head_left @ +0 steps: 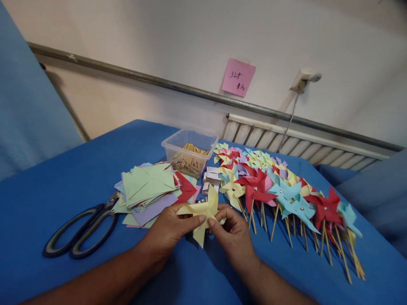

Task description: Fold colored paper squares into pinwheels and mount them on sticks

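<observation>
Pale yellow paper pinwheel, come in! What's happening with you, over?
Bare left hand, bare right hand: both gripping. Pale yellow paper pinwheel: held between them. Dark-handled metal scissors: off to the left, not in the way.

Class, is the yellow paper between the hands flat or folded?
Folded: the yellow paper bends into pinwheel blades around its middle.

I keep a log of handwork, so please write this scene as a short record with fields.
Left hand: holds yellow paper pinwheel
Right hand: holds the same pinwheel, thumb near its centre
Paper stack: slit sheets, pale green on top
Scissors: left of the stack, blades mostly hidden
Clear box: wooden sticks inside
Other pinwheels: at right, several colours
Surface: blue
</observation>
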Motion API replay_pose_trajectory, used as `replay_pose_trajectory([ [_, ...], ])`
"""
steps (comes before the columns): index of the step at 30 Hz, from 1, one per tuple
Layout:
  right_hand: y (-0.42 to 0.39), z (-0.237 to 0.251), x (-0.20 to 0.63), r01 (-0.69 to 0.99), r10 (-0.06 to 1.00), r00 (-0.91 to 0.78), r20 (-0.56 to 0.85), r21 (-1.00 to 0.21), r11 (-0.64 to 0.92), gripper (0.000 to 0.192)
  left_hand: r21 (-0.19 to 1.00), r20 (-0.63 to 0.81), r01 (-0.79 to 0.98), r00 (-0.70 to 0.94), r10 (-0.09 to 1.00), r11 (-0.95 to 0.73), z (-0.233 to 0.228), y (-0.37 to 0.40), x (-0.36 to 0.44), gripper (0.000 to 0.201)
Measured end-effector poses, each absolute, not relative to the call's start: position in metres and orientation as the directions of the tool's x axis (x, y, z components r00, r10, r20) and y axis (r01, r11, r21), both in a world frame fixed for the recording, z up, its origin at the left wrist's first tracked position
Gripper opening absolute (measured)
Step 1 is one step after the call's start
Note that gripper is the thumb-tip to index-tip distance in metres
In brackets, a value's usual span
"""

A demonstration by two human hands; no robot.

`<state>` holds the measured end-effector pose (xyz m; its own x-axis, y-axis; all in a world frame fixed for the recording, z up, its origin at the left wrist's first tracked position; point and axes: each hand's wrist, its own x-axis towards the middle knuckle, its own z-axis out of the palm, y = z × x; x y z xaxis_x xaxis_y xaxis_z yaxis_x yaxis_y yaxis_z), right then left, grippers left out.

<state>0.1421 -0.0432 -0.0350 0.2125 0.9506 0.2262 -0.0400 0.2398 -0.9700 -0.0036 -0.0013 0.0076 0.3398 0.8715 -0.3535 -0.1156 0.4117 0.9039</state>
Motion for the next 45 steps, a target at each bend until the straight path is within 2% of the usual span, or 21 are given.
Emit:
replay_pose_trajectory([
  [6,-0.0444,-0.0327,0.1424,0.061,0.937,0.204,0.283,-0.959,0.277,0.025,0.910,-0.349,-0.115,0.311,0.884,0.399,0.0099,-0.0027,-0.0022,0.027],
  [13,-0.0438,-0.0348,0.1417,0.079,0.934,0.215,0.286,-0.958,0.275,0.023,0.900,-0.384,-0.087,0.304,0.872,0.427,0.0127,-0.0027,-0.0009,0.027],
  [27,-0.0448,-0.0339,0.1398,0.023,0.950,0.205,0.235,-0.972,0.235,0.025,0.925,-0.352,-0.037,0.291,0.889,0.379,0.0107,-0.0029,-0.0004,0.024],
  [40,-0.0441,-0.0359,0.1423,-0.003,0.954,0.200,0.225,-0.973,0.230,0.022,0.908,-0.377,-0.055,0.324,0.868,0.415,0.0109,-0.0017,-0.0002,0.027],
  [45,-0.0445,-0.0394,0.1393,-0.098,0.969,0.189,0.161,-0.979,0.181,0.018,0.918,-0.375,-0.012,0.306,0.875,0.397,0.0094,0.0003,-0.0008,0.023],
])
